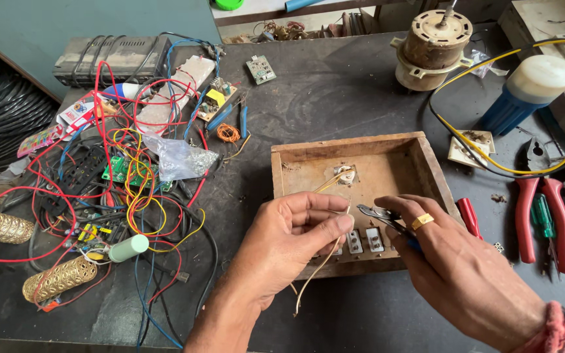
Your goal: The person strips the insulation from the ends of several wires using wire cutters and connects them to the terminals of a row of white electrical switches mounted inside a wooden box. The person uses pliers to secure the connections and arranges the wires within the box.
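Wire (322,261) pinched over wooden box (420,163) holding switches (364,240).

A dark, scuffed tabletop (335,98) fills nearly the whole view, dusty and stained under soft, even daylight. At the upper left a pale teal wall (40,23) rises behind it. Along the top edge a lighter wooden ledge (263,12) shows.

Our left hand (289,235) is raised, thumb and fingers pinched together. Our right hand (449,258) is curled shut, ring on one finger, band at wrist.
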